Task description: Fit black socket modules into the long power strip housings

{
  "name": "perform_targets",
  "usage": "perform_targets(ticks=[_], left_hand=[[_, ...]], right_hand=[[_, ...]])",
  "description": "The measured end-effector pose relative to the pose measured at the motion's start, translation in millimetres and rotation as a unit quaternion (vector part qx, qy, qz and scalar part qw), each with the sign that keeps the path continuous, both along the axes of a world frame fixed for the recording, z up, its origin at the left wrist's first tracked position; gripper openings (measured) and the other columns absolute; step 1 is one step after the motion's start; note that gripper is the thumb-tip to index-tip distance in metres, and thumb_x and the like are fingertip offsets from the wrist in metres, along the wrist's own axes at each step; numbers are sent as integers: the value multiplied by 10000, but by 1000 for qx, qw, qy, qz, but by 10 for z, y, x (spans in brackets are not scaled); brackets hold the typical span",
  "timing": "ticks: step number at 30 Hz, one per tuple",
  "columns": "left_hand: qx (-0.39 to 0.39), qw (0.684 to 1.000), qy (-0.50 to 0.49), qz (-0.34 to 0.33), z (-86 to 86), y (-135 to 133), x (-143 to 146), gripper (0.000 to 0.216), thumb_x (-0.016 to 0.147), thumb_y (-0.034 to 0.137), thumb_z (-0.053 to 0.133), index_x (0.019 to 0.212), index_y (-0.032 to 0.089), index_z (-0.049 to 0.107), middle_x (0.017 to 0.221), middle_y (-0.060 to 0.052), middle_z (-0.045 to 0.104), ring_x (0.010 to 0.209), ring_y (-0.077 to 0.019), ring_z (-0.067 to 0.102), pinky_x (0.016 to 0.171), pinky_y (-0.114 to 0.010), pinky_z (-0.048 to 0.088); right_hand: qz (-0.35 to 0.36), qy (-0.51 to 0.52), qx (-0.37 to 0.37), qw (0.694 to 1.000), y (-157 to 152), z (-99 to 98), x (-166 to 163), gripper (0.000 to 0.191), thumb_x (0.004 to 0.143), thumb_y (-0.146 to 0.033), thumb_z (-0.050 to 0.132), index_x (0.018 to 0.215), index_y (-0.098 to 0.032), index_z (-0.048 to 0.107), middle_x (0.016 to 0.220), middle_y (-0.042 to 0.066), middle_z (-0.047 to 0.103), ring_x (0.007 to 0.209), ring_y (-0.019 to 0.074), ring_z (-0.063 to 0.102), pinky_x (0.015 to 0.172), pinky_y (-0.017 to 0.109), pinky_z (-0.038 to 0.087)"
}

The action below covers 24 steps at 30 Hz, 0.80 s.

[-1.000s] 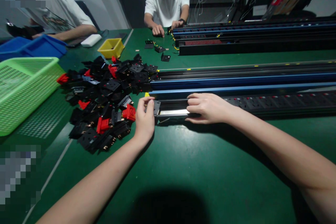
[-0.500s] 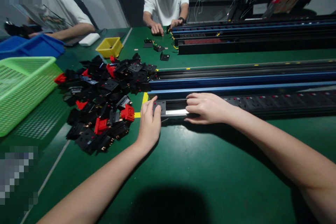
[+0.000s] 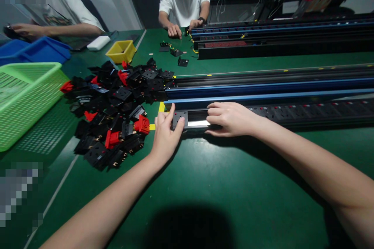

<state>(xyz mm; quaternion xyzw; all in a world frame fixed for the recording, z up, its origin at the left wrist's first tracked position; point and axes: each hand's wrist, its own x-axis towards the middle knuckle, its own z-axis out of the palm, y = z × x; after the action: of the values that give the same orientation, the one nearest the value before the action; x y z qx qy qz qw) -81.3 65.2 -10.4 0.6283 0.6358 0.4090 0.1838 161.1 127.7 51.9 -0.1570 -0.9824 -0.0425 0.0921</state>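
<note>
Head view, hands first: our left hand [image 3: 166, 132] is on a black socket module [image 3: 177, 118] at the left end of a black channel [image 3: 197, 123], center of frame. Thumb lies over the module, index finger along its far left corner, the two spread apart; we can't tell whether it's gripped or only pressed. Our right hand [image 3: 230, 118] is on the same channel, just right of center, fingers curled over it and thumb at its near side, so we mark it as holding the channel. Between the hands, a short bare stretch shows bright metal. Right of the right hand, a row of socket modules [image 3: 300, 109] with small red marks fills the channel.

Just behind, blue rails [image 3: 263, 97] run to the right edge. Yellow tape [image 3: 161, 107] shows by the left hand. Left of that we have a heaped pile of black modules [image 3: 121, 94], some red modules [image 3: 143, 124] mixed in. Green basket [image 3: 43, 91] at left edge, blue bins [image 3: 43, 49] above, yellow bin [image 3: 120, 56] beyond the pile, all on the green surface [image 3: 222, 186].

Top center: a co-worker in white [image 3: 187, 0], hands by more channels [image 3: 263, 51]. Second co-worker [image 3: 66, 6], upper left.
</note>
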Motion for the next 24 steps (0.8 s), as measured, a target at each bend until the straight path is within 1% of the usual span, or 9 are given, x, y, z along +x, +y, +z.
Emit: perform_targets(ticks=[3, 8, 11, 15, 17, 19, 21, 24], left_hand=[[-22, 998, -53, -33, 3, 13, -3, 664, 911, 519, 540, 1478, 182, 466, 932, -73, 606, 982, -256, 591, 957, -436, 466], [-30, 994, -103, -22, 18, 10, 23, 665, 880, 523, 588, 1439, 169, 514, 904, -62, 656, 921, -256, 631, 880, -404, 495], [-26, 994, -107, -19, 23, 7, 32, 646, 874, 512, 603, 1414, 165, 531, 847, -41, 625, 864, -239, 623, 840, -385, 491], [-10, 993, -119, -7, 3, 8, 38, 638, 868, 444, 635, 1419, 181, 447, 739, 29, 505, 699, -164, 551, 733, -318, 455], [-8, 990, -139, -17, -7, 5, 45, 598, 875, 419, 630, 1376, 192, 395, 722, 53, 482, 668, -145, 534, 698, -295, 435], [-8, 986, -162, -29, -4, -1, 60, 534, 880, 400, 621, 1290, 205, 341, 726, 63, 500, 670, -142, 547, 688, -289, 434], [-9, 984, -176, -31, 15, -11, 79, 487, 876, 379, 620, 1194, 227, 285, 733, 71, 522, 664, -141, 561, 687, -290, 440], [-10, 984, -178, -24, 49, -20, 102, 462, 868, 363, 619, 1096, 252, 233, 742, 78, 535, 669, -142, 583, 705, -301, 447]], right_hand=[[0, -1, -1, 1000, -1, 5, -3, 295, 949, -426, 539, 822, -176, 632, 842, 76, 650, 904, 222, 575, 724, 311, 420], [-1, 2, -4, 1000, -5, 5, -4, 288, 947, -424, 540, 829, -179, 632, 848, 79, 651, 906, 220, 573, 713, 306, 412], [-2, 3, -2, 1000, -9, 7, 2, 286, 946, -424, 544, 824, -179, 626, 852, 82, 650, 904, 220, 573, 704, 304, 403], [-16, 3, -5, 1000, -28, 21, 9, 265, 938, -423, 553, 828, -185, 598, 873, 75, 637, 854, 206, 570, 678, 297, 383], [-36, 13, -22, 999, -41, 29, 11, 254, 928, -437, 563, 887, -187, 580, 928, 72, 631, 797, 187, 565, 648, 289, 373], [-56, 27, -48, 997, -49, 35, 12, 277, 915, -453, 579, 979, -184, 555, 1007, 79, 625, 768, 178, 570, 623, 283, 374], [-66, 43, -76, 994, -50, 35, 16, 346, 895, -458, 606, 1077, -177, 522, 1088, 99, 617, 806, 191, 600, 628, 283, 397], [-64, 64, -106, 990, -36, 24, 22, 476, 867, -458, 642, 1201, -169, 466, 1197, 129, 602, 927, 230, 636, 684, 300, 453]])
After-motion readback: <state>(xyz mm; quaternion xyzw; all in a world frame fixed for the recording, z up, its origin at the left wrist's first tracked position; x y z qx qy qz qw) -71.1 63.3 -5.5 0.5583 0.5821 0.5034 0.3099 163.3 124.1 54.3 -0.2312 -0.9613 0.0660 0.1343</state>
